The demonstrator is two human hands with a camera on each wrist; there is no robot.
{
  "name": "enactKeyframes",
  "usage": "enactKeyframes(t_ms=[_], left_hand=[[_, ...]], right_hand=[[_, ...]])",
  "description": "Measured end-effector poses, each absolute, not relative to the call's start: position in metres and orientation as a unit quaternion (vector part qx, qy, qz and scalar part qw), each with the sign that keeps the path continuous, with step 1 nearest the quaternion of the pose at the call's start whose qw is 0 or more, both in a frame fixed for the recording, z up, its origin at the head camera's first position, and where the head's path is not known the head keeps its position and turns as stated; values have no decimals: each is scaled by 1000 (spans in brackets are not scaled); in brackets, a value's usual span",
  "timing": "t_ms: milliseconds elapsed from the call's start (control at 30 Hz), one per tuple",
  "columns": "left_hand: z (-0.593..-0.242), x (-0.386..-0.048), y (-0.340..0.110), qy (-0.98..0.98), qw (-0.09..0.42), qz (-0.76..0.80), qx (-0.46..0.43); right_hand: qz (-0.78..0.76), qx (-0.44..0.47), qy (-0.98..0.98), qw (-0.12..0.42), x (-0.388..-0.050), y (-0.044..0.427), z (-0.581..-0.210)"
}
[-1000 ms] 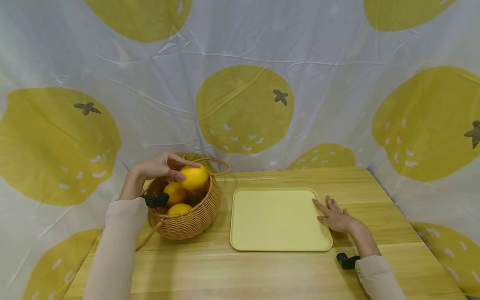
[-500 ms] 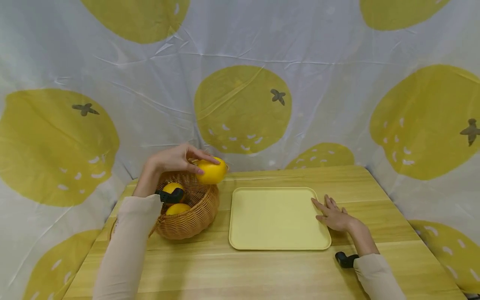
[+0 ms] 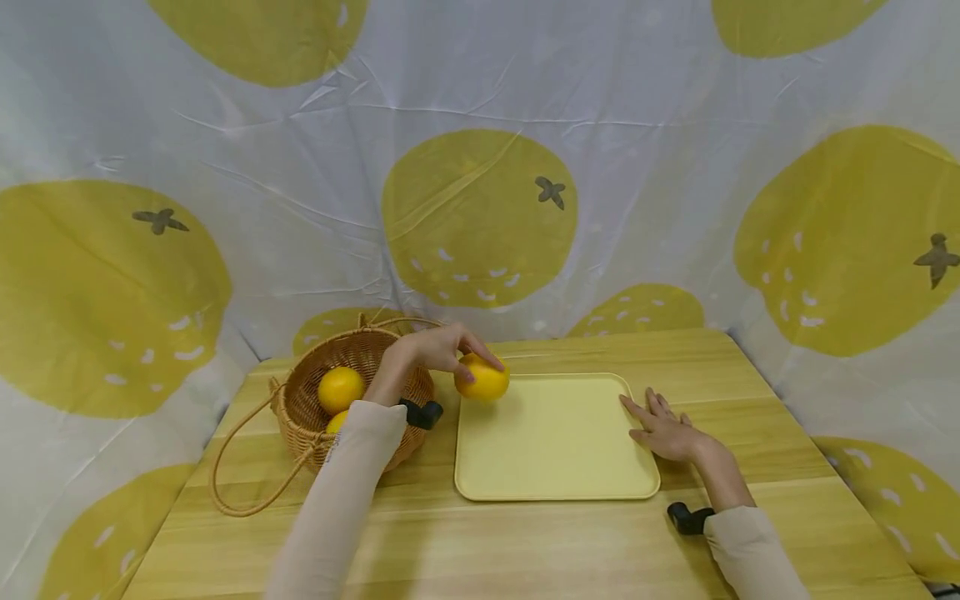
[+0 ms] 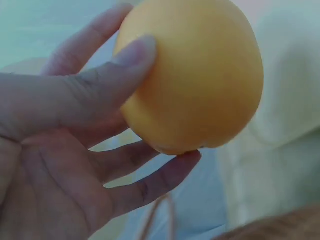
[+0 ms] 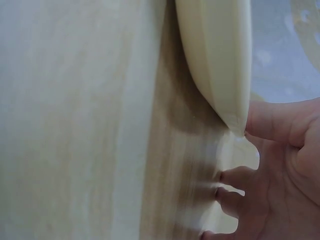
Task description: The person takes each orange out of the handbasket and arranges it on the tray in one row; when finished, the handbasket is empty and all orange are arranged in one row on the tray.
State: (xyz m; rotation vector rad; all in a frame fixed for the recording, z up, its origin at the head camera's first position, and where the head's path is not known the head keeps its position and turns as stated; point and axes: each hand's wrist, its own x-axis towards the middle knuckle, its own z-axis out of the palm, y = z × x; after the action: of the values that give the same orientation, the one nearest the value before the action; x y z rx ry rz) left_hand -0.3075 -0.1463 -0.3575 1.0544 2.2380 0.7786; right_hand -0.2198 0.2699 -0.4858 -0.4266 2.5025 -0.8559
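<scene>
My left hand (image 3: 438, 348) pinches a round yellow-orange fruit (image 3: 486, 379) over the back left corner of the pale yellow tray (image 3: 558, 442). In the left wrist view the thumb lies across the side of the fruit (image 4: 200, 75), with fingers of the hand (image 4: 75, 120) behind and under it. At the tray's right edge, my right hand (image 3: 671, 435) has its fingers spread, some touching the rim. The right wrist view shows the hand (image 5: 285, 170) against the tray's edge (image 5: 220, 60), other fingertips down at the table.
A wicker basket (image 3: 300, 417) stands left of the tray, with a yellow-orange fruit (image 3: 341, 389) inside and another (image 3: 337, 422) partly hidden by my left sleeve. Its handle (image 3: 213, 475) lies out on the wooden table (image 3: 525, 550). Behind hangs a fruit-patterned cloth (image 3: 645, 200).
My left hand has carried the fruit from above the basket rightward and down to the tray's corner. The basket's front handle now lies farther left. My right hand has stayed at the tray's edge.
</scene>
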Motion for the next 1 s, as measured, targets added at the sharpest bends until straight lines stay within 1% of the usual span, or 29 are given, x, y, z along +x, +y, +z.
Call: enactKeyframes(t_ms=[167,300,500,733,833,1000], left_hand=[[-387,-313,-134,845,301,263,356],[-398,-314,-131,853,308,257,334],[-403,-316,-128,857,291,247,344],[-407,-312,-135,872,260,261,324],[-407,-307,-133,876,244,262,323],[-409,-293,-127,874,243,297,299]], right_hand=[[-316,-156,906,233,-220,267,-486],[-317,-155,906,232,-220,267,-486],[-325,-152,905,229,-220,271,-487],[-325,-155,906,225,-219,270,-487],[-324,-155,906,224,-219,269,-488],[-325,-156,907,218,-219,271,-489]])
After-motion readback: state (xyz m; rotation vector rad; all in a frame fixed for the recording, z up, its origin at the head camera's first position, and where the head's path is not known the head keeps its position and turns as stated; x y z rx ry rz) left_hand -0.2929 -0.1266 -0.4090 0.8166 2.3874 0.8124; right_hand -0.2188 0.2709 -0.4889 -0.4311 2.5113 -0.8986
